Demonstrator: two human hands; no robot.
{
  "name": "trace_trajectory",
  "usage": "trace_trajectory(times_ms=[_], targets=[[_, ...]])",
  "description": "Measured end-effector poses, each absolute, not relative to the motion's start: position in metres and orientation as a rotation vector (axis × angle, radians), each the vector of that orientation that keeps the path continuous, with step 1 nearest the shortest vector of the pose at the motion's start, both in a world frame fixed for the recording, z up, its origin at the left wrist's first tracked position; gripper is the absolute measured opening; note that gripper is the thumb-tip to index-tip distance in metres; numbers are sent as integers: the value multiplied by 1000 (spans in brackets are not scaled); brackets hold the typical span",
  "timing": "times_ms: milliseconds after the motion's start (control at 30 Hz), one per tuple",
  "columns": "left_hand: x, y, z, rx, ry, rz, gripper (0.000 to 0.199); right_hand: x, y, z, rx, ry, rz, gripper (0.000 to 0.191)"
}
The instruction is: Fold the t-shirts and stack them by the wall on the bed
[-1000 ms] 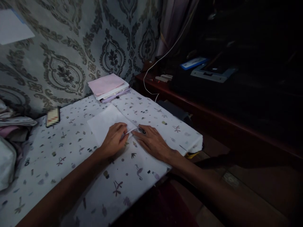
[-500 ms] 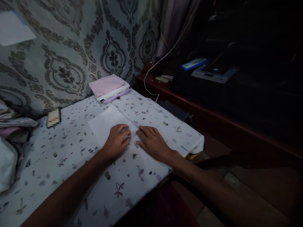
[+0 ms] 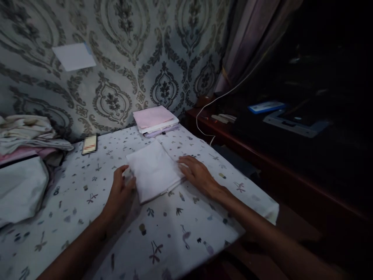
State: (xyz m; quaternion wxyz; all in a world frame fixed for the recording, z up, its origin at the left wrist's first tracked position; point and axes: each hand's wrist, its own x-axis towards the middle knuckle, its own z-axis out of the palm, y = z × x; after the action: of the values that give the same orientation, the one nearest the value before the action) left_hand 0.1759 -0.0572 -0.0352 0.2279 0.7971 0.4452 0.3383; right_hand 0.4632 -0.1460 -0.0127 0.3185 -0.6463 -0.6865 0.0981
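Note:
A folded white cloth [image 3: 155,171] lies flat on the patterned white table cover [image 3: 116,241], its layers showing along the near right edge. My left hand [image 3: 121,190] is beside the cloth's left edge, thumb and fingers apart and curved, holding nothing. At the right edge, my right hand [image 3: 198,175] rests with its fingers extended against the cloth; the fingertips are slightly blurred.
Behind the cloth is a stack of folded pink, white and lilac pieces [image 3: 154,117]. A phone-like object [image 3: 89,144] lies at the back left, near piled fabrics [image 3: 26,136]. A white cable [image 3: 201,126] hangs by the dark red furniture [image 3: 239,136] at right.
My hands have moved apart to opposite sides of the cloth, uncovering its near part. The view has shifted, so the surroundings appear further right and lower.

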Motion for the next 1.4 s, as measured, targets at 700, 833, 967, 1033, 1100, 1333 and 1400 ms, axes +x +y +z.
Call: trace_trajectory(times_ms=[700, 833, 967, 1033, 1100, 1333, 1400], targets=[[219, -19, -54, 2659, 1272, 327, 83, 414, 17, -47, -1987, -2168, 270, 68], [202, 25, -45, 2358, 1359, 349, 72, 414, 18, -48, -2008, -2160, 280, 67], [191, 20, -40, 1887, 1348, 782, 67, 419, 23, -39, -1976, -2232, 282, 60], [188, -1, -36, 1447, 1314, 983, 61, 422, 31, -30, -1925, -2297, 291, 53], [188, -27, -29, 1025, 1255, 1026, 52, 425, 43, -21, -1863, -2368, 325, 46], [212, -79, -7, 559, 1015, 694, 32, 426, 89, 1, -1757, -2476, 686, 42], [215, -77, -2, 558, 1016, 700, 42, 430, 95, 7, -1782, -2426, 801, 39]])
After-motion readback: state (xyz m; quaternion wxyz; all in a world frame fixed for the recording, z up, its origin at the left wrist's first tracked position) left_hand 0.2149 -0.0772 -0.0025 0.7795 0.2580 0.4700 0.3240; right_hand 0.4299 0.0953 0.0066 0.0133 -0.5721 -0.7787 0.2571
